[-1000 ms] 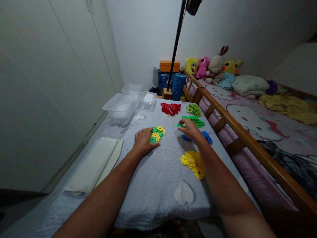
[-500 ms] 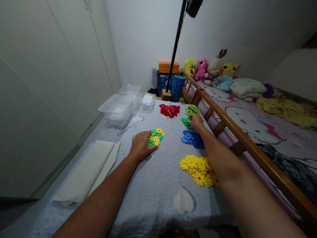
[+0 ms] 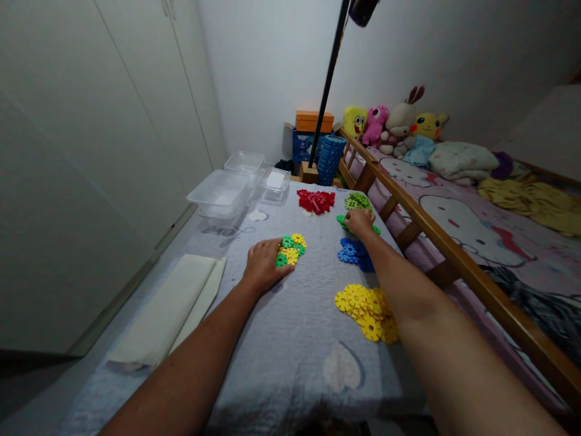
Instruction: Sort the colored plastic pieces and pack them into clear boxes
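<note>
My left hand [image 3: 263,264] rests on the cloth, its fingers and thumb curved around the left side of a flat group of interlocking snowflake discs [image 3: 291,255], green and yellow in colour. Farther off to the right, my right hand [image 3: 360,221] has its fingers bent down and closed on the pile of green snowflake discs [image 3: 341,220], covering most of it. Its fingertips are partly hidden. Just nearer lie blue discs [image 3: 349,251], partly behind my right forearm. Yellow discs [image 3: 363,304] form a larger pile closer to me. Light green discs [image 3: 357,201] sit beyond my right hand.
Red pieces [image 3: 316,201] lie at the far end of the cloth-covered table [image 3: 272,351]. Clear plastic containers [image 3: 221,189] stand at the far left, with a folded cream cloth [image 3: 163,309] nearer. A wooden bed rail [image 3: 408,218] runs along the right side.
My right hand has shifted slightly left over the green pile, and more green discs show at its right side. My left hand stays at the green and yellow group. The view has turned slightly left.
</note>
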The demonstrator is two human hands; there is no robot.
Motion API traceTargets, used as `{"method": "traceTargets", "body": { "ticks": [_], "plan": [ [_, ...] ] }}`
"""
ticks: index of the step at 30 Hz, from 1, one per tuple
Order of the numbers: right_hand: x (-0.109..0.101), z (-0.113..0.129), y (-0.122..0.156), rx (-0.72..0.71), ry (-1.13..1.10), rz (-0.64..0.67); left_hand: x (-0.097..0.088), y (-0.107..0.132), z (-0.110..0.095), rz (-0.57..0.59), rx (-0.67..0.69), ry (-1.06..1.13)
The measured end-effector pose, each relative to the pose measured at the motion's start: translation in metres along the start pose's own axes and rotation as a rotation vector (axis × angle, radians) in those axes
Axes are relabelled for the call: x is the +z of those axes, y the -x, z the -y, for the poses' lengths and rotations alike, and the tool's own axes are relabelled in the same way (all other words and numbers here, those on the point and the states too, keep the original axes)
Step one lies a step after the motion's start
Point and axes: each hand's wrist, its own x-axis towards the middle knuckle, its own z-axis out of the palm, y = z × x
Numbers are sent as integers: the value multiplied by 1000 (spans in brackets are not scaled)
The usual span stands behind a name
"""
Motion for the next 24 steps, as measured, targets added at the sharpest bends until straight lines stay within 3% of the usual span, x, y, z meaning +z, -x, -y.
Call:
{"method": "traceTargets", "body": {
  "ticks": [6, 12, 14, 19, 24],
  "plan": [
    [-14, 20, 15, -128, -28, -25, 1, 0, 0, 1, 10, -14],
    [-18, 70, 42, -517, -182, 237, 0, 1, 0, -9, 13, 9],
    [-14, 84, 51, -582, -230, 296, -1, 2, -1, -5, 12, 18],
    [-1, 109, 64, -541, -222, 314, -7, 5, -2, -1, 1, -17],
    [9, 117, 67, -512, -154, 327, -12, 9, -1, 11, -43, -80]
  ]
}}
